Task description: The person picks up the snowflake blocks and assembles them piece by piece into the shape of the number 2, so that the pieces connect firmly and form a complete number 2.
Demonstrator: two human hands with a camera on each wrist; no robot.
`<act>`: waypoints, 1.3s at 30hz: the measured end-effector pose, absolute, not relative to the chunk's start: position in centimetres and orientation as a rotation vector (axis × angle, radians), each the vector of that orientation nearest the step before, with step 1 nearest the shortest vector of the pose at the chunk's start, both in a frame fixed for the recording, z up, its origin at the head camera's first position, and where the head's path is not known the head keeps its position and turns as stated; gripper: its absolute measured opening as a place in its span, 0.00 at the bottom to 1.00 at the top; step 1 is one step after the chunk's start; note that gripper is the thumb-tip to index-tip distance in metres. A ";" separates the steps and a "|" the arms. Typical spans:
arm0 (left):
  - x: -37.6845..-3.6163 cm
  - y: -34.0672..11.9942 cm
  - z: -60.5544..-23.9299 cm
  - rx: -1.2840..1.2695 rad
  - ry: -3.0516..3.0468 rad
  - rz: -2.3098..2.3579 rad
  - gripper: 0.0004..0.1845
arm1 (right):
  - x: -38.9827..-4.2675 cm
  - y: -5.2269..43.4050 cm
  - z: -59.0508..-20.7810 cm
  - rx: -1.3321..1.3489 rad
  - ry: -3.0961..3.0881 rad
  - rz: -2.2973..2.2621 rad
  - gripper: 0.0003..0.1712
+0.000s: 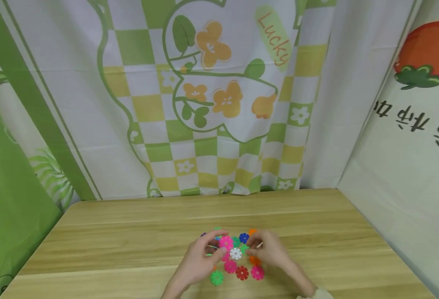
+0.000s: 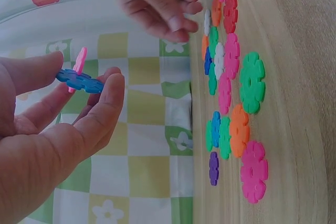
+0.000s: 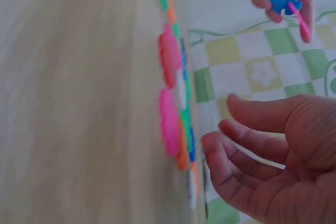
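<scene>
My left hand (image 1: 198,258) is raised over the table and pinches a blue notched plastic disc (image 2: 86,82) between thumb and fingers. A pink notched disc (image 2: 80,61) is slotted crosswise into the blue one. Across from it, my right hand (image 1: 272,250) hovers over the discs at the right, its fingers loosely bent with nothing between them in the right wrist view. Beneath both hands lie several loose discs, among them a green disc (image 1: 217,278), a red disc (image 1: 242,273), a white disc (image 1: 236,253) and a dark blue disc (image 1: 244,238).
The discs are spread on a wooden table (image 1: 130,245). Behind it hangs a checked green and yellow curtain (image 1: 204,158). A white cloth with a tomato print (image 1: 428,54) hangs on the right, and green cloth (image 1: 10,174) on the left.
</scene>
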State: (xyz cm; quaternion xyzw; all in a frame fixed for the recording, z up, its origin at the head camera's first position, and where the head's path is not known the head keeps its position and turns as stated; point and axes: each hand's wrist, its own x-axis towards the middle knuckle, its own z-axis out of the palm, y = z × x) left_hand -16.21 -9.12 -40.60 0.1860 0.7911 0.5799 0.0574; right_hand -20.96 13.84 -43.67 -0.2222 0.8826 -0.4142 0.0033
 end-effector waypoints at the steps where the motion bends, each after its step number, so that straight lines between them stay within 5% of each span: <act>1: -16.2 -9.1 -40.6 0.562 2.401 1.758 0.20 | -21.0 14.0 -43.8 -0.693 2.778 -1.268 0.08; 13: -16.2 -9.1 -40.7 0.549 2.441 1.734 0.20 | -21.0 14.9 -44.6 -0.459 2.832 -1.077 0.18; 39: -16.1 -9.1 -41.1 0.567 2.492 1.656 0.18 | -20.4 14.6 -43.3 -0.653 2.564 -1.319 0.11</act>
